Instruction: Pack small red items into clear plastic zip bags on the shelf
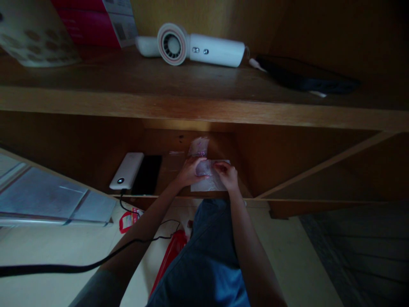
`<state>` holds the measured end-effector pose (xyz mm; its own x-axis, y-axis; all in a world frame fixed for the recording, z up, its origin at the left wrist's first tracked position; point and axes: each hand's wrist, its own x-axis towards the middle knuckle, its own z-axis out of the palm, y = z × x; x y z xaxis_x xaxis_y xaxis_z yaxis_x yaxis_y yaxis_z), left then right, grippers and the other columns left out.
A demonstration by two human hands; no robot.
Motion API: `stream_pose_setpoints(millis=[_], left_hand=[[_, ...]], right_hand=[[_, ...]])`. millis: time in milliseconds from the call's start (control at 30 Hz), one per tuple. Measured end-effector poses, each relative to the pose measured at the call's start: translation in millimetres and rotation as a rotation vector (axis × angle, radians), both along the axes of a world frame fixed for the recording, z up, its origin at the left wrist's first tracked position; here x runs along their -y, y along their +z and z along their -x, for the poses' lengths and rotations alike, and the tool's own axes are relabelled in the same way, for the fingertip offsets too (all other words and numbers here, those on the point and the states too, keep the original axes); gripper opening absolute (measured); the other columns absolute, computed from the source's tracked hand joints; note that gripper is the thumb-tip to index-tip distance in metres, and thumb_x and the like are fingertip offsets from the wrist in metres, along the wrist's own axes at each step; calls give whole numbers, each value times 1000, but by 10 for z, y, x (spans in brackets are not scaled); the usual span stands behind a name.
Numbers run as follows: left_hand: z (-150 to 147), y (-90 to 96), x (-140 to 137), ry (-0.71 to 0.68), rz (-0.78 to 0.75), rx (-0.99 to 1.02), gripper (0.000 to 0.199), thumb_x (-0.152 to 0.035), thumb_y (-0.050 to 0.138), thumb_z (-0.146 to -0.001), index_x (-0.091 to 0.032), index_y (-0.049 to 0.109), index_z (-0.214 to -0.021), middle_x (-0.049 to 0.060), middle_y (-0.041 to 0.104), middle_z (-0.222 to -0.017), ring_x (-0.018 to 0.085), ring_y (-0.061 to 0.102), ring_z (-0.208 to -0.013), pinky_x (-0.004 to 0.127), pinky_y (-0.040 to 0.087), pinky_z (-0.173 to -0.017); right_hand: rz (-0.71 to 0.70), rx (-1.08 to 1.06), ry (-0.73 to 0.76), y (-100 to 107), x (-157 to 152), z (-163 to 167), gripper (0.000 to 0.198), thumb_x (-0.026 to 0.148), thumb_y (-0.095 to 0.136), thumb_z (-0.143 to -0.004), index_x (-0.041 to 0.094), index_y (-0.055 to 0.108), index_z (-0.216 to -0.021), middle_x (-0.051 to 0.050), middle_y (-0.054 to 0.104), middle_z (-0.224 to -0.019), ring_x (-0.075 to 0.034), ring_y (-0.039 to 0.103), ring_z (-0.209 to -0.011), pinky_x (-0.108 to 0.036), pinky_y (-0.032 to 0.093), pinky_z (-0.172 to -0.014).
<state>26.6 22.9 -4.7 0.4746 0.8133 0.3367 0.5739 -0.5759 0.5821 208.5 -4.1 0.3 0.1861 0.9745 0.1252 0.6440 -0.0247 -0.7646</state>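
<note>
On the dim wooden surface (166, 179), both hands, left hand (191, 170) and right hand (227, 174), are pinching a clear plastic bag (209, 181), each grip clamped on it to keep it flat.

No word or brand can be read. The white power bank (127, 170), at about nine o'clock from the hands, shows a small lit display, its digits too small to make out. The pink box (96, 21) at eleven o'clock carries a blurred label.

1. A white plastic hair dryer (198, 47) is lying on the upper wooden shelf (128, 100), with a flat black device (306, 76) lying to its right.
2. On the lower wooden shelf (262, 170), a white power bank (127, 170) is sitting just left of a black phone (147, 174).
3. Right of the phone, both hands (209, 172) are meeting on a clear plastic bag (207, 181).
</note>
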Motion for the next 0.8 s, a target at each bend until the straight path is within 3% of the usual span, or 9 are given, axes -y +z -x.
stream_pose_setpoints(millis=[167,367,800], left_hand=[[-2,18,11,3,14,8,65,-47,69,-65,-26,44,-121,6,55,-122,25,48,-116,43,34,-101],[5,-2,2,-8,4,25,66,-47,69,-64,-25,43,-121,6,55,-121,25,47,-115,43,34,-100],[0,-9,-4,5,-28,-3,66,-45,71,-64,-26,44,-121,5,55,-121,25,48,-115,43,34,-100]], right_hand=[[59,207,-185,82,-6,-42,19,31,53,-79,24,69,-87,-1,69,-78,-17,62,-73,-26,41,-67],[127,367,-183,86,-71,-18,23,34,50,-82,26,69,-93,-4,69,-86,-20,61,-82,-34,38,-80],[152,370,-177,42,-139,6,24,35,50,-80,26,70,-91,-5,69,-85,-20,60,-85,-38,35,-84]])
